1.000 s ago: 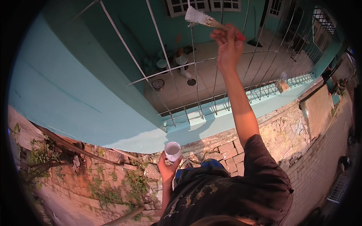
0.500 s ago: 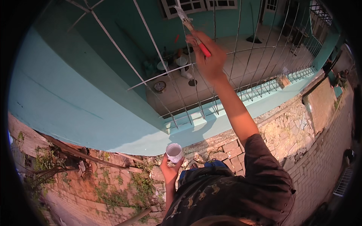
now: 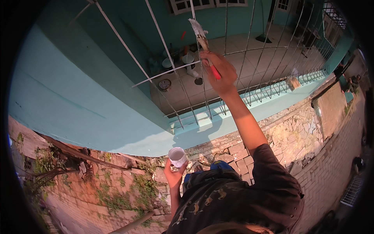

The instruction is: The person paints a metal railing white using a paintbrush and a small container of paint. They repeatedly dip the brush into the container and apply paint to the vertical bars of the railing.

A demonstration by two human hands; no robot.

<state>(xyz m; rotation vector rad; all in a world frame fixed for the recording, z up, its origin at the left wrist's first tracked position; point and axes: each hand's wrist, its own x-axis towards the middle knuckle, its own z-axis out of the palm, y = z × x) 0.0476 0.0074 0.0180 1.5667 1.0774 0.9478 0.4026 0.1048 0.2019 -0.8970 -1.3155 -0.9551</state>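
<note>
My right hand (image 3: 222, 74) is closed around a paintbrush (image 3: 201, 36) with a red-tipped handle. Its bristles, coated in white, point up and lie against or just beside a vertical bar of the metal grille (image 3: 166, 45); which of the two I cannot tell. Lower down, near my body, my left hand (image 3: 174, 174) grips a small white cup (image 3: 177, 156) by its sides, opening upward. The cup's contents are hard to make out. Bars on the left side of the grille look white, while those further right look darker.
A turquoise wall (image 3: 70, 101) stands to the left, its sill (image 3: 230, 117) running below the grille. Behind the bars, buckets (image 3: 167, 63) and a round tin (image 3: 164, 84) rest on a tiled floor. A wooden block (image 3: 293, 82) sits on the sill. Broken paving (image 3: 288, 136) lies underfoot.
My right hand and the paintbrush have moved down along the grille bar. The left hand with the cup stays nearly in place.
</note>
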